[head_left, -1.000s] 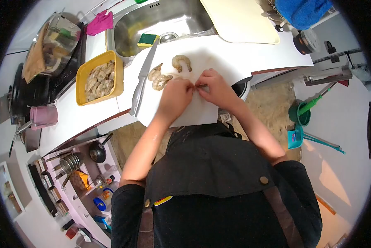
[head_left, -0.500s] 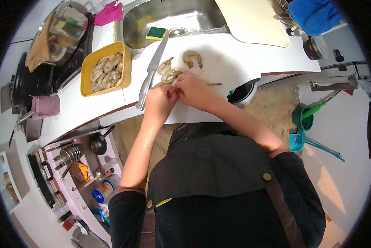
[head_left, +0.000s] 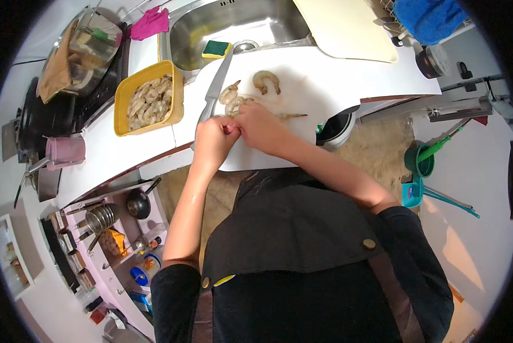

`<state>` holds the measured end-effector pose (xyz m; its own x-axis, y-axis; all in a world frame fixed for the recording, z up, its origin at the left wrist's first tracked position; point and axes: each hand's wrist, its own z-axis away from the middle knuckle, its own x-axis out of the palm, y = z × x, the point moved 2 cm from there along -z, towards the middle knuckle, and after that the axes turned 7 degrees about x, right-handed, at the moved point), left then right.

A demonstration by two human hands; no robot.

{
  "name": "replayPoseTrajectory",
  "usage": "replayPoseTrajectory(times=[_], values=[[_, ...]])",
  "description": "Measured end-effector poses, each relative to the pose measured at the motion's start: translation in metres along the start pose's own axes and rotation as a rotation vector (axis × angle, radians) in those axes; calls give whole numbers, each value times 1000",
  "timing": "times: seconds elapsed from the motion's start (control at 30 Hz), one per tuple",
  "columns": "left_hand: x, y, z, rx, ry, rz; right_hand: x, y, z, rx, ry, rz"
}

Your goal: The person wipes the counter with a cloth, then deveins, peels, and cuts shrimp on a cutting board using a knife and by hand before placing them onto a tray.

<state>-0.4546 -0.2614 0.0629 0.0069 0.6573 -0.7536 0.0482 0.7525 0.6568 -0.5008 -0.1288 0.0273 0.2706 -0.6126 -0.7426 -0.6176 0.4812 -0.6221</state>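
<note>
Two bare hands are meeting near the middle of the frame, just above one white cutting board [head_left: 296, 134]. The left hand [head_left: 212, 137] is resting with its fingers bent inward, and the right hand [head_left: 263, 128] is leaning in against it, fingertips together; the fingers are hiding whatever may be between them, so I cannot tell whether either hand is gripping anything.

Just above the hands, in the upper middle of the frame, what look like two shrimps [head_left: 229, 94] are lying close together, partly hidden by the right hand. One more curled shrimp [head_left: 265, 75] is lying apart from them, a little higher and to the right. One thin brownish scrap [head_left: 293, 116] is lying on the board to the right of the right hand. One knife [head_left: 217, 86] is lying aslant left of the shrimps, its handle running down behind the left hand.

Left of the knife, in the upper left of the frame, one yellow container [head_left: 121, 108] is holding a heap of shrimps [head_left: 151, 102] too tangled for counting. At the top of the frame, one green-and-yellow sponge [head_left: 217, 50] is sitting in one metal sink [head_left: 270, 28], and one pink cloth [head_left: 149, 24] is lying to its left
</note>
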Motion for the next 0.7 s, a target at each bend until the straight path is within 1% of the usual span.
replayPoseTrajectory(times=[0.1,0.17,0.2,0.27,0.3,0.4,0.5,0.6,0.7], values=[[-3,5,-2,31,-1,-10,-4,7,1,4,-24,-64],[-4,12,-5,48,23,-3,-25,15,8,25,86,-157],[-2,16,-7,101,54,4,-38,18,11,34,135,-204],[8,24,-9,202,107,24,-53,25,14,114,21,-142],[17,22,-12,201,84,61,-57,28,15,156,-31,-109],[29,26,-19,207,37,27,-46,28,15,171,-76,-69],[31,31,-17,199,15,-50,-40,29,20,150,-40,-37],[37,30,-13,205,58,-61,-34,30,23,159,7,-40],[37,29,-16,225,57,-60,-40,28,26,179,0,-58]])
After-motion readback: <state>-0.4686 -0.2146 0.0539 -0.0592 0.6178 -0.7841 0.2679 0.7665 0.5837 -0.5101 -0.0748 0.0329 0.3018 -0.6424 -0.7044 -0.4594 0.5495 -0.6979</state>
